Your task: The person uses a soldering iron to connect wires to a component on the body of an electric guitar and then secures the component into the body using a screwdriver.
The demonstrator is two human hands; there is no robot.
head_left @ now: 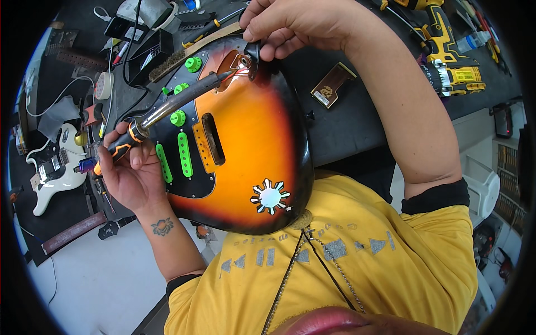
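Note:
A sunburst electric guitar body (251, 134) lies tilted against my front, with a black pickguard (198, 187), green knobs (178, 118) and green pickup covers (185, 154). My left hand (134, 176) grips a soldering iron (181, 103) by its orange and black handle. Its tip points at the jack cavity near the body's far edge, beside wires (242, 69); whether it touches cannot be made out. Over that cavity, my right hand (296, 28) pinches a black jack plate (253, 52) between thumb and fingers.
A white miniature guitar (64, 164) lies at the left. Behind the body are a wooden-handled brush (167, 66), a black box (149, 56) and cables. A dark card-like packet (333, 85) lies right of the body, with a yellow power drill (446, 56) farther right.

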